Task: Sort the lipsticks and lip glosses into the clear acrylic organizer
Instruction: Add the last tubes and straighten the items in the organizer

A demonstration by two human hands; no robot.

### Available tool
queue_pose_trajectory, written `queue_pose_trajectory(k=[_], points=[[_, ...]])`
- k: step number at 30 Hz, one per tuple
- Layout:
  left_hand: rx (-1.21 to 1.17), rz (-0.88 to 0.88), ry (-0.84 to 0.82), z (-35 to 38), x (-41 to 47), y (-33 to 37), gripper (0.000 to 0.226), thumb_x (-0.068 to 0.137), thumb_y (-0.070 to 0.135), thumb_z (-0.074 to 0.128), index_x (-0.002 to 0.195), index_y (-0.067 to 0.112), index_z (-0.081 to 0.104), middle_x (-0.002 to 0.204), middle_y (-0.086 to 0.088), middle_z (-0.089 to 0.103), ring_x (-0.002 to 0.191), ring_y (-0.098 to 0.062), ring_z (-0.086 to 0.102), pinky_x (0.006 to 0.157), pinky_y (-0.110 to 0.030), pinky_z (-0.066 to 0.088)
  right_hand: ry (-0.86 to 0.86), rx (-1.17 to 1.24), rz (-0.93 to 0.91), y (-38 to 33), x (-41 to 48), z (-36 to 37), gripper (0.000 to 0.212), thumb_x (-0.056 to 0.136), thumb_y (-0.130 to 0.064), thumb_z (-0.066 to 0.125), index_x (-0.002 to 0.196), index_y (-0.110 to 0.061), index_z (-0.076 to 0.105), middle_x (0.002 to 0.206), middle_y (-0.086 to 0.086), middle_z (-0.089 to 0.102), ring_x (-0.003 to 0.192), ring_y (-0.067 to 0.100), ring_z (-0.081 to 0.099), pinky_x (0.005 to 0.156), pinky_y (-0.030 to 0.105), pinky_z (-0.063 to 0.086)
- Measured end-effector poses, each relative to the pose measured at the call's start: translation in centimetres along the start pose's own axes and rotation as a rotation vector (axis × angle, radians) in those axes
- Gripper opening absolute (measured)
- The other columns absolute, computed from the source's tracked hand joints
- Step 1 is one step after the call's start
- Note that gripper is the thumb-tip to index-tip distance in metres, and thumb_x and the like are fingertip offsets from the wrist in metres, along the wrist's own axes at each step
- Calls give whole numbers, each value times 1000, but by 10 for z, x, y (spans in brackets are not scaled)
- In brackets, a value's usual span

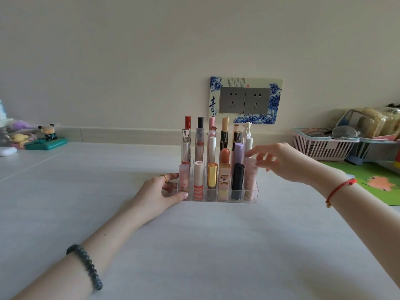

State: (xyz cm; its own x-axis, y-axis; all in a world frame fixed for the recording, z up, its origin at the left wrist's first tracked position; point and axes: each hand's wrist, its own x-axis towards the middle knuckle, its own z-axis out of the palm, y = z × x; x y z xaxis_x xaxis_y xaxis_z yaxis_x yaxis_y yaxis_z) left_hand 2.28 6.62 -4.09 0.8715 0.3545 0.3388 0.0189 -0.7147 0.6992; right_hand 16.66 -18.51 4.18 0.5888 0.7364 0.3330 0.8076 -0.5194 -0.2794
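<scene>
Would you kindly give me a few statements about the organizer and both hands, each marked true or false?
1. The left hand touches the clear organizer at its left end. True.
2. The right hand holds a lipstick in a closed grip. False: its fingers are spread and hold nothing.
3. The front row holds a black tube. True.
4. Loose lipsticks lie on the table. False: none show outside the organizer.

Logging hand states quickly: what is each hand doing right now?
Left hand: open, resting against the acrylic organizer.
Right hand: open, holding nothing.
</scene>
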Motion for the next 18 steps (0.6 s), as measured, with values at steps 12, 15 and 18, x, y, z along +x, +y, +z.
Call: queue_pose_trajectory(k=[12,15,18], points=[[-10,-6,1,1,0,0,52,72,30,73,120,17,55,97,2,68,85,-12,63,76,-21,44,-15,-57,-50,0,6,3,23,88,-8,53,106,-20,61,71,-18,54,62,8,60,61,17,46],[-12,-7,1,1,0,0,51,73,29,73,119,18,56,93,6,67,80,-7,63,69,-14,43,-27,-63,-55,-2,7,2,20,87,-12,56,104,-21,61,72,-13,56,62,12,61,62,20,48],[-19,-10,2,1,0,0,50,73,28,73,119,18,56,92,6,67,78,-6,62,67,-13,42,-33,-69,-56,-2,8,2,20,87,-14,56,104,-23,61,72,-14,56,61,12,61,62,21,48]])
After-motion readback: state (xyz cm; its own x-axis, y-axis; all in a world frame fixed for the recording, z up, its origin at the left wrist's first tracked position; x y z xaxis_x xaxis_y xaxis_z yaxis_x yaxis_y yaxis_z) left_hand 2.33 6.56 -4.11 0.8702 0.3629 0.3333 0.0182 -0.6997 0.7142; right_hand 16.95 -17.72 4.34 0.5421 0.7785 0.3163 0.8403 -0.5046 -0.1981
